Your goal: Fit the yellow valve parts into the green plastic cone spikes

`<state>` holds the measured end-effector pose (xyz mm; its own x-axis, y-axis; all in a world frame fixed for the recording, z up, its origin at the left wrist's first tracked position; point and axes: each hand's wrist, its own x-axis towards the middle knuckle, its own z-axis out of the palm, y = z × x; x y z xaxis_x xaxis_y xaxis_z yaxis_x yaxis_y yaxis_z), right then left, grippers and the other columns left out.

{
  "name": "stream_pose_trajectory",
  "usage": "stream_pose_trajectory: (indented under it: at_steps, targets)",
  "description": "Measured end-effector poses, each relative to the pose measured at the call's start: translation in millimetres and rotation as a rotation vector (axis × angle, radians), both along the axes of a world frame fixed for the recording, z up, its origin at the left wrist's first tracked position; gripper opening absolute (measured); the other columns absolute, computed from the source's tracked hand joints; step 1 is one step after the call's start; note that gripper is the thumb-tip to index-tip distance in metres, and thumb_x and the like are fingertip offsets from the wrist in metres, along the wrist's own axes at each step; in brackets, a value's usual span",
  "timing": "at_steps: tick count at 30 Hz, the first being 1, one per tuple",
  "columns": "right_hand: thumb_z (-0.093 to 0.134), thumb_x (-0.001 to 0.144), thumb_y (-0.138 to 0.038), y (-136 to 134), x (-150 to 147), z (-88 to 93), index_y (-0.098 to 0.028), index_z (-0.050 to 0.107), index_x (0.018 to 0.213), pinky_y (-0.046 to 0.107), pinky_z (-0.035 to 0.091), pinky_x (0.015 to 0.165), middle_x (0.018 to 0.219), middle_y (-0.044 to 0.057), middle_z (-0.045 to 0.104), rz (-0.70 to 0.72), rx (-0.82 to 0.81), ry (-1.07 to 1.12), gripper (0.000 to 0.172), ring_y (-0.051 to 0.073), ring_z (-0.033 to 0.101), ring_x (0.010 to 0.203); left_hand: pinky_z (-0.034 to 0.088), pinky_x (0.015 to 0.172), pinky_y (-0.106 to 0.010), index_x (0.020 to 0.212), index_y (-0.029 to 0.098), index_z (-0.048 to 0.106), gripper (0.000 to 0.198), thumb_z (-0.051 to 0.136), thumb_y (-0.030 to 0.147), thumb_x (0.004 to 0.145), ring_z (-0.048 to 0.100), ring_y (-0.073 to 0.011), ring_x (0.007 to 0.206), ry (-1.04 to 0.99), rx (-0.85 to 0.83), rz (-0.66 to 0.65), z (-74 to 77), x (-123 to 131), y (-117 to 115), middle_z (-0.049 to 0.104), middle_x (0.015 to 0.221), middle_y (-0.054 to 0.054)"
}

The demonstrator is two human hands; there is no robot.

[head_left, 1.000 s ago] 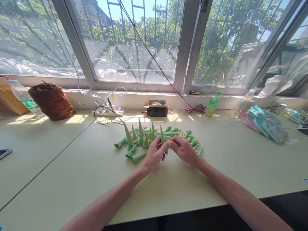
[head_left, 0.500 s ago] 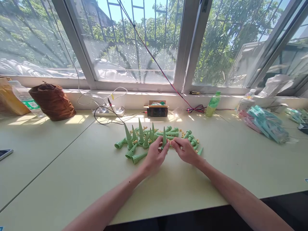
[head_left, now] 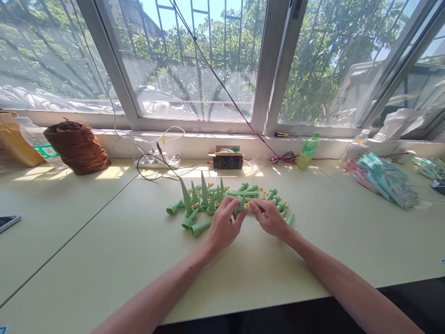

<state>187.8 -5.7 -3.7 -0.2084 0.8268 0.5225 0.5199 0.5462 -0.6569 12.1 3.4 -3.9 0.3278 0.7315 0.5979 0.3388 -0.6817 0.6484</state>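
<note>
Gripping a green cone [head_left: 242,204] between thumb and fingers of the left hand [head_left: 223,224], with the tip upward and leaning slightly right. Held between the two hands, just left of the right hand's [head_left: 269,218] fingertips. Bent narrow on the right, but cannot tell whether around anything. Surrounded on the tabletop [head_left: 104,260] by upright green cones [head_left: 186,197], lying green pieces [head_left: 200,228] and small yellow pieces [head_left: 285,204]

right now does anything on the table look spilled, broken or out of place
Nothing stands out as broken or spilled. The green cones are untidy, some upright and others on their sides, with small yellow pieces strewn among them, but that looks like ordinary clutter.
</note>
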Motion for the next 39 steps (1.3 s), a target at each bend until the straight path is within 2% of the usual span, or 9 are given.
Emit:
stream_pose_trajectory:
  at_steps: [5, 11, 16, 19, 23, 26, 29, 33, 39]
  targets:
    - [0.035, 0.102, -0.046, -1, 0, 2.3, -0.022, 0.032, 0.064, 0.029, 0.027, 0.05, 0.056, -0.004, 0.034, -0.002, 0.007, 0.001, 0.045, 0.012, 0.031, 0.051, 0.043, 0.051, -0.021, 0.101, 0.023, 0.063, 0.017, 0.052, 0.035, 0.096, 0.049, -0.0063, 0.055, 0.065, 0.101, 0.045, -3.7, -2, 1, 0.056, 0.099, -0.005]
    - [0.036, 0.102, -0.046, -1, 0, 3.6, -0.022, 0.031, 0.064, 0.029, 0.025, 0.049, 0.055, -0.004, 0.031, -0.007, 0.023, 0.005, 0.045, 0.012, 0.029, 0.051, 0.041, 0.053, -0.022, 0.104, 0.025, 0.066, 0.019, 0.052, 0.036, 0.096, 0.049, -0.0058, 0.054, 0.093, 0.156, 0.09, -5.6, -2, 1, 0.056, 0.102, -0.005]
    - [0.036, 0.101, -0.046, -2, -2, 3.4, -0.022, 0.029, 0.062, 0.028, 0.024, 0.049, 0.055, -0.004, 0.03, -0.036, 0.025, 0.007, 0.047, 0.012, 0.027, 0.051, 0.044, 0.055, -0.022, 0.107, 0.023, 0.062, 0.019, 0.053, 0.035, 0.096, 0.049, -0.0062, 0.055, 0.056, 0.126, 0.089, -6.0, 1, -1, 0.057, 0.101, -0.004]
    - [0.039, 0.101, -0.045, -2, -3, 2.7, -0.022, 0.027, 0.061, 0.028, 0.023, 0.048, 0.053, -0.005, 0.027, -0.09, 0.048, 0.008, 0.048, 0.011, 0.025, 0.05, 0.045, 0.056, -0.022, 0.1, 0.021, 0.059, 0.016, 0.051, 0.035, 0.097, 0.05, -0.0075, 0.057, 0.026, 0.074, 0.08, -8.0, 2, -2, 0.057, 0.098, -0.004]
    - [0.044, 0.099, -0.045, -2, -1, 1.6, -0.022, 0.04, 0.065, 0.026, 0.027, 0.048, 0.053, -0.006, 0.032, -0.216, 0.087, 0.084, 0.041, 0.011, 0.029, 0.048, 0.043, 0.056, -0.022, 0.085, 0.019, 0.053, 0.017, 0.05, 0.032, 0.096, 0.048, -0.0081, 0.058, 0.047, 0.019, 0.063, -10.8, 4, -3, 0.053, 0.089, -0.001]
    - [0.046, 0.099, -0.044, -5, 0, 1.1, -0.021, 0.054, 0.078, 0.026, 0.033, 0.049, 0.055, -0.004, 0.042, -0.199, 0.116, 0.115, 0.032, 0.012, 0.038, 0.048, 0.042, 0.057, -0.023, 0.079, 0.019, 0.051, 0.018, 0.054, 0.029, 0.094, 0.047, -0.0091, 0.059, 0.124, -0.019, 0.027, -12.7, 6, -5, 0.051, 0.085, -0.001]
    - [0.052, 0.096, -0.042, -9, -2, 0.7, -0.02, 0.06, 0.088, 0.025, 0.037, 0.05, 0.056, -0.004, 0.047, -0.114, 0.132, 0.047, 0.025, 0.012, 0.041, 0.048, 0.042, 0.06, -0.024, 0.083, 0.018, 0.056, 0.011, 0.056, 0.024, 0.092, 0.049, -0.0108, 0.063, 0.192, -0.051, -0.01, -15.6, 7, -7, 0.053, 0.083, -0.001]
    - [0.054, 0.095, -0.034, -12, -7, 0.8, -0.019, 0.062, 0.085, 0.024, 0.038, 0.052, 0.057, -0.004, 0.051, -0.049, 0.142, -0.051, 0.02, 0.011, 0.044, 0.049, 0.042, 0.06, -0.024, 0.086, 0.018, 0.06, 0.007, 0.055, 0.018, 0.09, 0.052, -0.0127, 0.067, 0.223, -0.06, -0.037, -20.1, 8, -7, 0.055, 0.082, -0.002]
    - [0.052, 0.096, -0.029, -11, -9, 1.2, -0.019, 0.061, 0.079, 0.022, 0.037, 0.051, 0.058, -0.003, 0.054, -0.103, 0.148, -0.019, 0.022, 0.01, 0.045, 0.049, 0.042, 0.058, -0.022, 0.099, 0.019, 0.062, 0.01, 0.054, 0.02, 0.093, 0.051, -0.0095, 0.061, 0.154, 0.073, 0.053, -14.2, 7, -14, 0.057, 0.081, -0.001]
